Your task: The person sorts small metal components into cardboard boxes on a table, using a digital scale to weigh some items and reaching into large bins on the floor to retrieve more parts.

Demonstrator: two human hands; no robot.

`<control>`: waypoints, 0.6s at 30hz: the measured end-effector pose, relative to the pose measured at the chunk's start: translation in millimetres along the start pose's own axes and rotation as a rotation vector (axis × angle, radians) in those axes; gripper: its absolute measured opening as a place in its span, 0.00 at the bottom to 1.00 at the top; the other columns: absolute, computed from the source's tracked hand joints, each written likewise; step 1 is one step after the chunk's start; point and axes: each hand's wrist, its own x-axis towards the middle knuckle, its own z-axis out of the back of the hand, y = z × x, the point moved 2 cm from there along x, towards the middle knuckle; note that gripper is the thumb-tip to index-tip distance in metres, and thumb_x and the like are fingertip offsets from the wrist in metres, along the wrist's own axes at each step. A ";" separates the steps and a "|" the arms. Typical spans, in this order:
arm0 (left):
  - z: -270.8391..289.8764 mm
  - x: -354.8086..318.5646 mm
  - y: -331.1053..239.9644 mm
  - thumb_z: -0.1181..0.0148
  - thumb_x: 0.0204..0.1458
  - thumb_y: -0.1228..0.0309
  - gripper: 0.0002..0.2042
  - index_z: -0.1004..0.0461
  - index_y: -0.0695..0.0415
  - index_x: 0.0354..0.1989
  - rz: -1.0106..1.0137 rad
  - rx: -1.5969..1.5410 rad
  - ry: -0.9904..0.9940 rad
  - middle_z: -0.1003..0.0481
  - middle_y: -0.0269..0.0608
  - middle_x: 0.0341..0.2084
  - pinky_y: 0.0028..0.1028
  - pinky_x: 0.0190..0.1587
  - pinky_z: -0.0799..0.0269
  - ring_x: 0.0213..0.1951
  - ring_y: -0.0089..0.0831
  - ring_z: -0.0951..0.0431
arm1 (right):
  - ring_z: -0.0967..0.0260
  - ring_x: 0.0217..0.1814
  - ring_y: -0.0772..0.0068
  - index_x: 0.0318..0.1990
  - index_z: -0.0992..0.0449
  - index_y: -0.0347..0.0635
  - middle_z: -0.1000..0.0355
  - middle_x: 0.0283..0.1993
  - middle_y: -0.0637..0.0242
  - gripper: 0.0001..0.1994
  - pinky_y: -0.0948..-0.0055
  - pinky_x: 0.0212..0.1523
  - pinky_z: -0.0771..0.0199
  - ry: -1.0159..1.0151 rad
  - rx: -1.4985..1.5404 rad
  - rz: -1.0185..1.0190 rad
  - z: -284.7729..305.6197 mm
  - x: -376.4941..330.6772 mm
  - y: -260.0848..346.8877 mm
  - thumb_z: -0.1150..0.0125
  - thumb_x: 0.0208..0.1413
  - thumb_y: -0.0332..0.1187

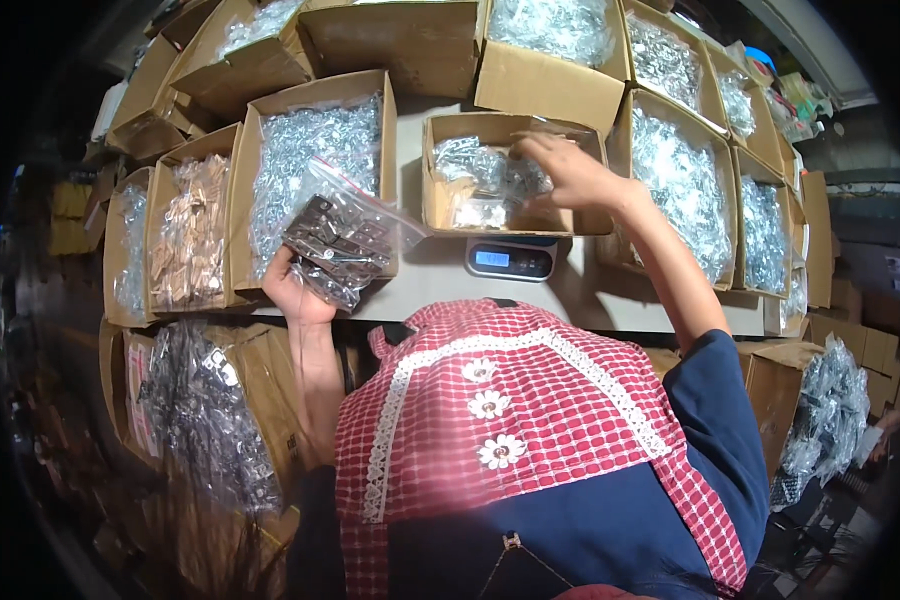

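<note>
My left hand (292, 292) holds up a clear zip bag (340, 238) filled with small dark metal parts, in front of a carton of silvery parts. My right hand (568, 170) reaches into a small open cardboard box (440, 205) that stands on a digital scale (510, 259). Its fingers are curled over small clear packets of metal parts (480, 175) inside the box; whether they grip one is hard to tell. A red-and-white checked apron (500, 400) with lace trim and flowers covers my front.
Open cartons of bagged silvery parts ring the white table (420, 275): one at left centre (315, 150), one with copper-coloured parts (185, 235), several at right (680, 190). Big plastic bags of parts sit low at left (205, 420) and right (830, 410).
</note>
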 end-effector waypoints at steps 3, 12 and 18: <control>6.3 1.4 -1.4 0.61 0.57 0.67 0.22 0.32 0.71 0.52 -0.049 0.027 0.021 0.28 0.56 0.49 0.46 0.55 0.32 0.50 0.49 0.26 | 0.32 0.53 0.49 0.51 0.31 0.36 0.29 0.48 0.48 0.26 0.58 0.55 0.33 -0.011 -0.034 0.038 -5.0 9.2 11.2 0.33 0.44 0.37; 7.9 5.6 2.1 0.59 0.56 0.68 0.21 0.33 0.70 0.53 -0.077 0.090 -0.082 0.29 0.55 0.50 0.46 0.56 0.33 0.51 0.48 0.27 | 0.26 0.37 0.56 0.43 0.26 0.50 0.28 0.40 0.63 0.17 0.58 0.35 0.26 -0.308 -0.106 -0.127 48.5 10.8 4.4 0.45 0.43 0.24; 2.7 2.9 1.6 0.58 0.56 0.67 0.23 0.35 0.69 0.56 -0.001 0.015 0.042 0.29 0.56 0.52 0.49 0.56 0.33 0.52 0.51 0.28 | 0.27 0.42 0.55 0.50 0.26 0.48 0.31 0.47 0.64 0.20 0.61 0.41 0.24 0.110 -0.392 -0.175 22.9 -6.1 -5.5 0.42 0.46 0.30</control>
